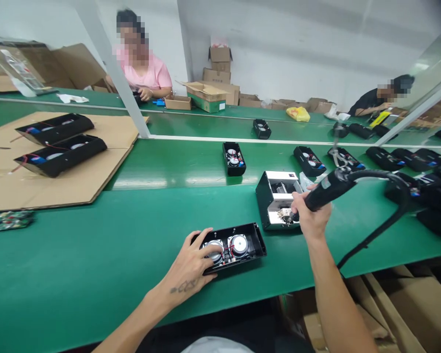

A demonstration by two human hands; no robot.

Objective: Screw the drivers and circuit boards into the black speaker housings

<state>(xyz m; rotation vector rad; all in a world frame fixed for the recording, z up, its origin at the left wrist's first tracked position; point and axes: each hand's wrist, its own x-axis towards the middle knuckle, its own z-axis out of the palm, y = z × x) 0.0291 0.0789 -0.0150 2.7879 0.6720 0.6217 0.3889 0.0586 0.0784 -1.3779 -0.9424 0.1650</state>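
Note:
My left hand [191, 262] rests on the left end of an open black speaker housing [242, 247] near the table's front edge, fingers curled over its rim and onto a round speaker driver. Two silver drivers and red wires show inside the housing. My right hand [310, 215] is closed round the black handle of an electric screwdriver [329, 189], its tip down in a white and black screw tray [277, 198] just behind the housing. A black cable [385, 223] loops from the tool to the right.
The green conveyor table [132, 235] carries more open black housings [234, 158] behind and to the right. Cardboard sheet [40, 181] with two long black housings lies at left. Two people sit at the far side. Cardboard boxes [407, 304] stand below right.

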